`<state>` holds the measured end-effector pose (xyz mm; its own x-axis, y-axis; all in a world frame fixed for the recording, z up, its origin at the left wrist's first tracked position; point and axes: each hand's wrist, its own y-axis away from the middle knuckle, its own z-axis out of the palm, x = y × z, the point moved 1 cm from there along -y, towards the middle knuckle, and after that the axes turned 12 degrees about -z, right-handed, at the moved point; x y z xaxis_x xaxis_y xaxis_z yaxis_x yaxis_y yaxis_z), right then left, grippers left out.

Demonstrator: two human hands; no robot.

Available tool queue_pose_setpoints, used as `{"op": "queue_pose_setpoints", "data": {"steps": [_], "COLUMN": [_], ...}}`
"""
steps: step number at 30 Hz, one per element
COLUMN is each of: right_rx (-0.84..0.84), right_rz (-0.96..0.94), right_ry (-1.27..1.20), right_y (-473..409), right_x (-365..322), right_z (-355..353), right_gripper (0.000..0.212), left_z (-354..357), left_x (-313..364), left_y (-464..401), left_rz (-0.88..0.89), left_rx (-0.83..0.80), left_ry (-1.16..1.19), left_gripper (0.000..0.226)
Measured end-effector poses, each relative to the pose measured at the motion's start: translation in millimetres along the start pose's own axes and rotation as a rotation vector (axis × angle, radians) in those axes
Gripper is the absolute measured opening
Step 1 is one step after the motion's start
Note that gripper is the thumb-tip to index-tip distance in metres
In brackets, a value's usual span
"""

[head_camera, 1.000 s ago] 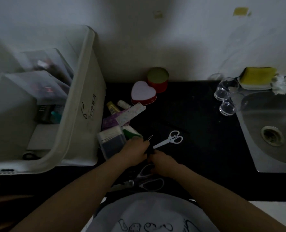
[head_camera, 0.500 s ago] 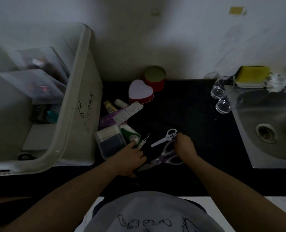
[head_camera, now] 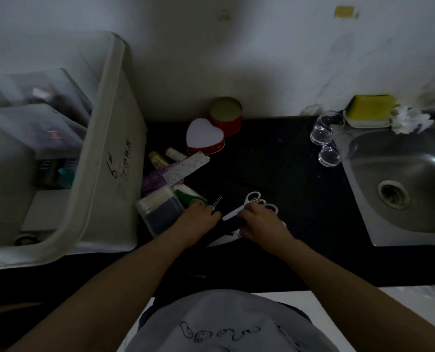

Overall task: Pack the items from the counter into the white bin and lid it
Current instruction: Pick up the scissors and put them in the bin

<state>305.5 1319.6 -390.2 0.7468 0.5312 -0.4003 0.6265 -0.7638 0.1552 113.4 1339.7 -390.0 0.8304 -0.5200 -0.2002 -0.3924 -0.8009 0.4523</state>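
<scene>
Right hand grasps two scissors together; left hand pinches a thin pin. Risk: bundled scissors slip or blades splay mid-carry to white bin.

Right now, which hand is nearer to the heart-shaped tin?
Left. The left hand sits in front of the heart-shaped tin, beside the clear box. The right hand is farther right, over the scissors.

left hand, right hand, both curled, close together
</scene>
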Motion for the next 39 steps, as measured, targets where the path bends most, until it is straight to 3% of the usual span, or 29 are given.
{"op": "queue_pose_setpoints", "data": {"steps": [2, 5, 10, 14, 17, 21, 26, 32, 39], "right_rx": [-0.089, -0.146, -0.123, -0.130, -0.223, -0.378, -0.438, -0.400, -0.370], "right_rz": [-0.092, -0.066, -0.047, -0.163, -0.240, -0.286, -0.335, -0.235, -0.184], "right_ry": [0.086, 0.169, 0.130, 0.009, -0.029, 0.010, 0.134, 0.170, 0.185], "right_y": [4, 4, -7, -27, -39, -47, -51, -60, -60], "right_x": [-9, -10, -22, -57, -81, -104, -121, -121, -108], "right_z": [13, 20, 12, 13, 23, 39, 53, 50, 44], "right_gripper": [0.045, 0.041, 0.044, 0.046, 0.044, 0.051, 0.055, 0.039, 0.038], "left_z": [0, -8, -16, 9, 33, 63, 75, 59, 66], "left_x": [1, 0, -11, -20, -30, -37, -33, -23, -33], "left_y": [-3, 0, 26, 60, 90, 122, 131, 120, 126], "left_rz": [-0.029, -0.033, -0.005, -0.047, -0.019, 0.061, -0.038, -0.160, -0.069], "left_rx": [0.032, 0.037, 0.541, 0.712, 0.661, 0.413, 0.215, 0.239, 0.408], "left_ry": [0.002, 0.012, -0.036, 0.056, 0.084, 0.131, 0.157, 0.175, 0.315], "left_gripper": [0.030, 0.029, 0.021, 0.016, 0.023, 0.015, 0.033, 0.043, 0.021]}}
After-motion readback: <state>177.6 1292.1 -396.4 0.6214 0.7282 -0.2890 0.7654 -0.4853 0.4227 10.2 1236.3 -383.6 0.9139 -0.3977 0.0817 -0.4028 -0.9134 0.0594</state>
